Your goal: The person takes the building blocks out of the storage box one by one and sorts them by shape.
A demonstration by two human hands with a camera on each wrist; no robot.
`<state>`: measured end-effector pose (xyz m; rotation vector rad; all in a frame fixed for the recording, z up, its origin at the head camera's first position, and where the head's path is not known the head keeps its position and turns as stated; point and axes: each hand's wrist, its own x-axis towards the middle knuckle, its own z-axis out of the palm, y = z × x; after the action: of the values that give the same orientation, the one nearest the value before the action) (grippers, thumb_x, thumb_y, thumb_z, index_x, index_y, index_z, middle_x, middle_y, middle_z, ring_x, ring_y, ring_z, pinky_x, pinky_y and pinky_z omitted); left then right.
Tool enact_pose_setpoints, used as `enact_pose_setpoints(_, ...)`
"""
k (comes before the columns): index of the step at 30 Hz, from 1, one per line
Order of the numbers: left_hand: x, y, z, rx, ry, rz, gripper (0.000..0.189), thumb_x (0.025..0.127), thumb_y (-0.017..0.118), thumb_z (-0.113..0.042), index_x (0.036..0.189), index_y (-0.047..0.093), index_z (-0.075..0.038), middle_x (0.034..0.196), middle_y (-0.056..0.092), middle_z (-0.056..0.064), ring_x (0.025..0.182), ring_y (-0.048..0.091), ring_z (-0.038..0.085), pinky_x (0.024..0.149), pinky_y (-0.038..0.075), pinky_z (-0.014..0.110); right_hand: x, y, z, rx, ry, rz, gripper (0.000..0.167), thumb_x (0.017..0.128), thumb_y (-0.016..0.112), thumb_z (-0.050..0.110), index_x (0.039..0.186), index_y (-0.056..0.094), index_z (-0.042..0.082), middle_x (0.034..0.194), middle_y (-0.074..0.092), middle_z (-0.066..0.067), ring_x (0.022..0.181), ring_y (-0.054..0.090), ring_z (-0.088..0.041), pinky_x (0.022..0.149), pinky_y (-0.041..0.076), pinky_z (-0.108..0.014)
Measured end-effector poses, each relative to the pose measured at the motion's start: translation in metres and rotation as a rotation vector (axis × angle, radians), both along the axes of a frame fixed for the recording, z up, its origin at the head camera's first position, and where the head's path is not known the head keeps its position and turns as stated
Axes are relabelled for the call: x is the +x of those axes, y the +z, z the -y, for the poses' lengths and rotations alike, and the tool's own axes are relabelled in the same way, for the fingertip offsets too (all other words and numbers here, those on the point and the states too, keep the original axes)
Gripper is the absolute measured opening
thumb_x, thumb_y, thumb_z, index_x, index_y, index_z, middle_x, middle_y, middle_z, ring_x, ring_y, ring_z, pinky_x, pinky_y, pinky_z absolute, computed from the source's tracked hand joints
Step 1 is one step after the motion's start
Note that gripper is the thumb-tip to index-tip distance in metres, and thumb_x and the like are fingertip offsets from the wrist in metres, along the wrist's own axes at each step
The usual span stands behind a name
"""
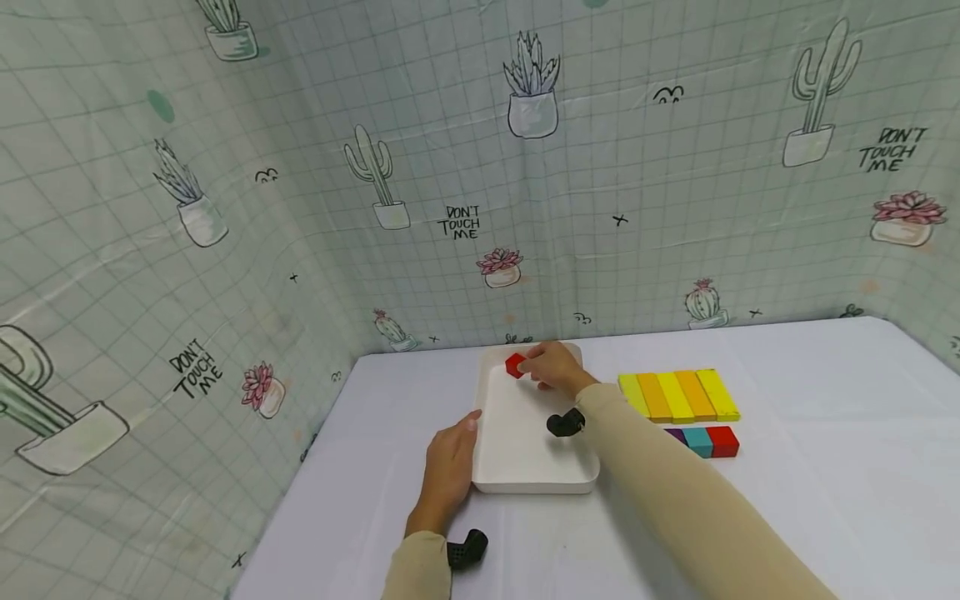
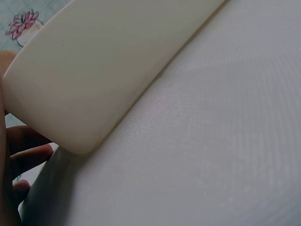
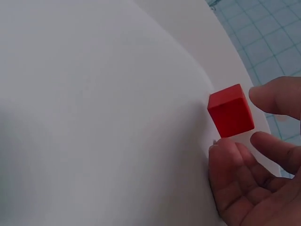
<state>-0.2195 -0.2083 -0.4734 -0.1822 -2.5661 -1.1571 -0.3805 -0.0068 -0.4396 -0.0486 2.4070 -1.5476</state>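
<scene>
A white tray point(image 1: 525, 442) lies lengthwise on the table. My left hand point(image 1: 450, 467) holds its left side near the front corner, with the thumb at the rim. In the left wrist view, several fingers point(image 2: 32, 157) reach past the tray's rounded corner point(image 2: 75, 136), lower down. Over the tray's far end, my right hand point(image 1: 553, 367) pinches a small red cube point(image 1: 515, 365) at its fingertips. From the right wrist, the cube point(image 3: 233, 113) appears tilted close to the tray's inner wall, thumb on one side and other fingertips below.
Right of the tray, yellow and orange strips point(image 1: 678, 396) lie side by side in a row. Nearer me is a short row with a red block point(image 1: 723, 442), a teal block point(image 1: 698, 442) and a purple one partly behind my right sleeve. A printed cloth point(image 1: 585, 192) hangs behind the table.
</scene>
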Motion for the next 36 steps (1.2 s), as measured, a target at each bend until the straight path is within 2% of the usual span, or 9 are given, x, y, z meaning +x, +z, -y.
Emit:
enact_pose_setpoints(5,0.003,-0.001,0.001,-0.017,-0.001,-0.028,0.047,0.11,0.037,-0.037,0.134,0.065,-0.008,0.124,0.068,0.015,0.114,0.062,0.035,0.099,0.046,0.054,0.003,-0.005,0.007,0.101,0.02,-0.062,0.041,0.093,0.07,0.024,0.124,0.062,-0.002,0.107,0.065,-0.012,0.083,0.062,-0.024,0.067,0.055,-0.028)
enact_pose_setpoints(10,0.008,-0.005,0.001,-0.022,0.006,-0.026,0.046,0.11,0.036,-0.035,0.133,0.066,-0.008,0.124,0.068,0.015,0.113,0.062,0.036,0.098,0.046,0.056,0.01,-0.009,0.012,0.16,0.011,-0.093,0.041,0.092,0.072,0.03,0.119,0.065,-0.001,0.095,0.065,-0.009,0.075,0.06,-0.022,0.062,0.051,-0.028)
enact_pose_setpoints(15,0.008,-0.008,-0.002,-0.026,0.001,-0.022,0.047,0.11,0.036,-0.035,0.134,0.065,-0.008,0.125,0.068,0.015,0.114,0.061,0.035,0.099,0.045,0.055,0.012,-0.014,0.012,0.218,-0.002,-0.134,0.046,0.09,0.075,0.035,0.118,0.066,0.0,0.093,0.067,-0.008,0.081,0.059,-0.023,0.066,0.05,-0.03)
enact_pose_setpoints(20,0.007,-0.007,-0.003,-0.043,-0.001,-0.047,0.045,0.11,0.037,-0.033,0.134,0.065,-0.007,0.125,0.068,0.015,0.114,0.061,0.036,0.098,0.045,0.056,0.01,-0.015,0.014,0.237,-0.024,-0.149,0.047,0.09,0.075,0.036,0.119,0.066,0.0,0.101,0.066,-0.01,0.089,0.058,-0.026,0.074,0.051,-0.033)
enact_pose_setpoints(27,0.006,-0.005,-0.005,-0.032,0.0,-0.011,0.048,0.11,0.034,-0.036,0.136,0.063,-0.009,0.129,0.066,0.014,0.117,0.059,0.036,0.101,0.043,0.056,0.006,-0.015,0.012,0.278,-0.018,-0.186,0.046,0.091,0.073,0.039,0.118,0.067,0.002,0.097,0.068,-0.008,0.086,0.058,-0.025,0.074,0.05,-0.035)
enact_pose_setpoints(31,0.005,-0.002,-0.005,-0.049,-0.001,-0.011,0.049,0.111,0.032,-0.036,0.137,0.062,-0.009,0.13,0.065,0.013,0.119,0.058,0.035,0.102,0.043,0.055,0.003,-0.013,0.011,0.281,-0.011,-0.202,0.043,0.091,0.071,0.039,0.115,0.07,0.003,0.099,0.068,-0.007,0.087,0.058,-0.025,0.076,0.05,-0.036)
enact_pose_setpoints(36,0.003,0.001,-0.005,-0.057,0.001,-0.008,0.051,0.111,0.031,-0.038,0.138,0.061,-0.008,0.132,0.064,0.014,0.12,0.058,0.035,0.104,0.042,0.055,0.0,-0.011,0.012,0.286,0.007,-0.227,0.037,0.091,0.07,0.035,0.11,0.074,0.004,0.096,0.069,-0.006,0.084,0.058,-0.023,0.072,0.049,-0.033)
